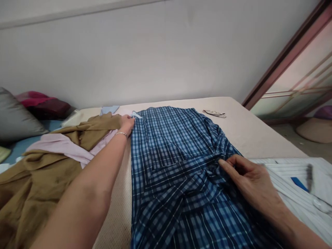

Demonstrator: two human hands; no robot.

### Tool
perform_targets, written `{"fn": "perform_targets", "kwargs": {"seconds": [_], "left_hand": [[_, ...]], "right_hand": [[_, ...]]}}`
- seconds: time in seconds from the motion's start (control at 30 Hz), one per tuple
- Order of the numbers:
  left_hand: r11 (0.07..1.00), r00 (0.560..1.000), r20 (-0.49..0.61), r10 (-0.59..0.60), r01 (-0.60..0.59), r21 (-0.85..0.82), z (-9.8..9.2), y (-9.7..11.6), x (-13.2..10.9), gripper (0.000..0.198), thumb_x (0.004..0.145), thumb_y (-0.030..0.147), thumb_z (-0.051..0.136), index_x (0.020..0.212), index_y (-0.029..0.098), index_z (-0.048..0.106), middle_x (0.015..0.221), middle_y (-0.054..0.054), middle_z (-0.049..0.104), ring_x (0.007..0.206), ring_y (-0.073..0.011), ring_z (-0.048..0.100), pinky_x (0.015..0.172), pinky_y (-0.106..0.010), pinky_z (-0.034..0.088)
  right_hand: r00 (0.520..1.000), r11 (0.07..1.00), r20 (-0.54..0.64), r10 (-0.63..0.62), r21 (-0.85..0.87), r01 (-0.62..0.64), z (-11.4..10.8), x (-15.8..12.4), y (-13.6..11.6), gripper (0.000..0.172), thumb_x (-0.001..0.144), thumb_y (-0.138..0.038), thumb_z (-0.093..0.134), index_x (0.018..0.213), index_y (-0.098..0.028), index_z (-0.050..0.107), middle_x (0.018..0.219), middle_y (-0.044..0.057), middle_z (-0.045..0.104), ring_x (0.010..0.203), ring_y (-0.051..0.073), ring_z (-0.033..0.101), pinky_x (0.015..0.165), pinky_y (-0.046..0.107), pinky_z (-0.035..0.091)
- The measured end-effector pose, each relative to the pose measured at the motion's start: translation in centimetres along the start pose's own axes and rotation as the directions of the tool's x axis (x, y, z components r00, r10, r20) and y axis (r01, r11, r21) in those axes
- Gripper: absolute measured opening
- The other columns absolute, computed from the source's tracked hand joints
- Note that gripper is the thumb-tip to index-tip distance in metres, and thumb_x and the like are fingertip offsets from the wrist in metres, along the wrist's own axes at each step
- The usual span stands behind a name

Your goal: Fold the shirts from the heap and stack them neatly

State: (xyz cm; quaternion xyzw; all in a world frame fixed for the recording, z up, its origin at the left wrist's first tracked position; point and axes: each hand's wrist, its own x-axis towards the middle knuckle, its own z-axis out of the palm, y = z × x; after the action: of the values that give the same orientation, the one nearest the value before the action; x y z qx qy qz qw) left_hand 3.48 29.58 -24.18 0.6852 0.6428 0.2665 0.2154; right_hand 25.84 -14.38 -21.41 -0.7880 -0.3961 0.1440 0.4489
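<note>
A blue plaid shirt lies spread out lengthwise in front of me, smooth at the far end and bunched up in its nearer part. At its far left edge, beside a small pale strip, my left hand has its fingers closed on the cloth; the fingertips are partly hidden. My right hand pinches a gathered fold on the shirt's right side between thumb and fingers.
Brown and pink clothes are heaped on the left, near a grey cushion. Eyeglasses rest on the beige bed by the wall. A striped white shirt lies at right.
</note>
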Motion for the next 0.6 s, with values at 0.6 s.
{"fn": "perform_targets", "kwargs": {"seconds": [0.6], "left_hand": [[0.793, 0.849, 0.239, 0.471, -0.526, 0.308, 3.2, 0.4, -5.7, 0.036, 0.100, 0.037, 0.040, 0.126, 0.020, 0.058, 0.144, -0.015, 0.052, 0.135, -0.0311, 0.044, 0.111, -0.046, 0.034]], "right_hand": [[0.969, 0.965, 0.241, -0.063, -0.234, 0.121, 1.7, -0.9, 0.1, 0.037, 0.093, -0.054, 0.052, 0.071, -0.024, 0.050, 0.054, -0.005, 0.047, 0.050, 0.014, 0.044, 0.052, 0.028, 0.035]]}}
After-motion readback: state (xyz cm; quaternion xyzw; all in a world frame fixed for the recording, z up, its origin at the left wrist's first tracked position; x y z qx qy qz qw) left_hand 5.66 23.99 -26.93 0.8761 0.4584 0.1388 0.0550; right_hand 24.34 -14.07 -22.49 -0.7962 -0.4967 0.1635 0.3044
